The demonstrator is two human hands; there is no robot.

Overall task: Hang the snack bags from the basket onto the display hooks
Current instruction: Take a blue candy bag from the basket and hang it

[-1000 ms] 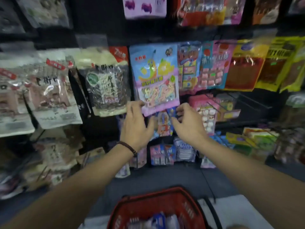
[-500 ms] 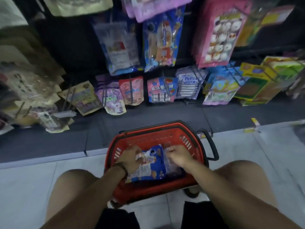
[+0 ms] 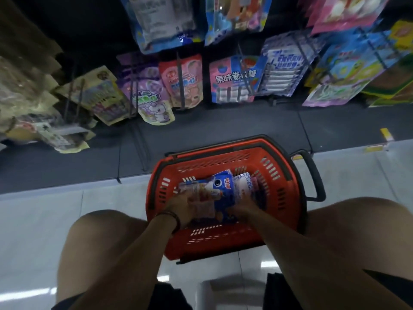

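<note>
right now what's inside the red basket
A blue snack bag lies on top, held by the left hand and right hand; a white-and-blue bag shows beside it. Whatever lies under them in the red basket is covered.

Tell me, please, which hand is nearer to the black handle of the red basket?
Right. The right hand is in the red basket on the side of the black handle; the left hand is on the opposite side, beyond the blue snack bag.

A shop: packaged snack bags hang on display hooks above a red shopping basket.
</note>
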